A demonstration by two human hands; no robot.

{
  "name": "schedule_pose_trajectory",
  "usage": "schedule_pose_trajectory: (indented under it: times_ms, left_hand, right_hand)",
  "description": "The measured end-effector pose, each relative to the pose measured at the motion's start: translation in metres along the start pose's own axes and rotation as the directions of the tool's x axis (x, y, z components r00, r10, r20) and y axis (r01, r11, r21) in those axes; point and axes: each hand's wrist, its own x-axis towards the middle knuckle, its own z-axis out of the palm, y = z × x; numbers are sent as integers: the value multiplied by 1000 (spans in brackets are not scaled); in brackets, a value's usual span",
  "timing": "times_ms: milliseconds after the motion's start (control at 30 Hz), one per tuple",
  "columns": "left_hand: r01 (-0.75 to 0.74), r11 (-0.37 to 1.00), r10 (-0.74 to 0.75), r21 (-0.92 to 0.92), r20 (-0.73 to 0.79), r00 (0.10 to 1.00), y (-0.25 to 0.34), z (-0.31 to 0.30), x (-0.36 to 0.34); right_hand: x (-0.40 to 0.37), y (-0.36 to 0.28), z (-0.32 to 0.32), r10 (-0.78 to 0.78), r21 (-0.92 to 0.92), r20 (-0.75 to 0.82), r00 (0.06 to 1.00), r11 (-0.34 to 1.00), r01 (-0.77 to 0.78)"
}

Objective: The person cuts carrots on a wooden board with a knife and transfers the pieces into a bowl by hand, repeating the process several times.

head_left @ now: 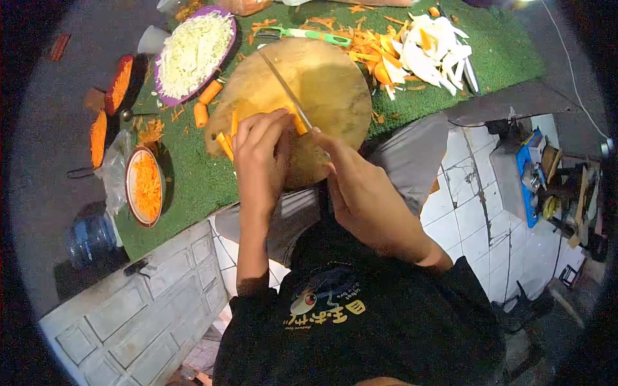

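On the round wooden cutting board [335,77] lie pieces of carrot [300,122]. My left hand [261,138] is closed over the carrot, its fingertips pressing it to the board. My right hand [354,186] grips a knife [283,80], whose handle is hidden in the fingers. The blade slants away to the upper left, close beside the left fingertips and along the carrot. More cut carrot [225,145] sticks out on the left side of my left hand. Two short carrot chunks [201,116] lie just off the board's left edge.
A purple plate [233,38] of shredded cabbage and a bowl [131,202] of carrot strips stand on the left of the green mat [193,186]. A green-and-white peeler [315,35] lies behind the board. White and orange peelings [431,51] are heaped at the right.
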Motion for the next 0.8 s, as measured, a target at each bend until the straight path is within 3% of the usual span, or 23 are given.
schedule_pose_trajectory:
  times_ms: [100,200,300,367,800]
  left_hand:
    - [8,1000,-8,6,-17,1000,-1,5,0]
    - [11,1000,-10,28,-11,1000,1,5,1]
    - [10,999,-9,49,-7,1000,1,5,2]
    - [7,999,-6,53,-14,1000,2,7,3]
    - [41,999,-41,-4,-21,999,5,6,2]
  right_hand:
    - [-1,-6,0,-18,46,-27,999,999,19]
    - [-3,-10,1,66,54,26,997,996,-67]
    - [-6,-10,2,112,-53,82,990,993,-108]
    - [-6,-11,2,51,-148,99,994,988,-36]
    - [-1,-25,-3,102,-201,195,976,978,-62]
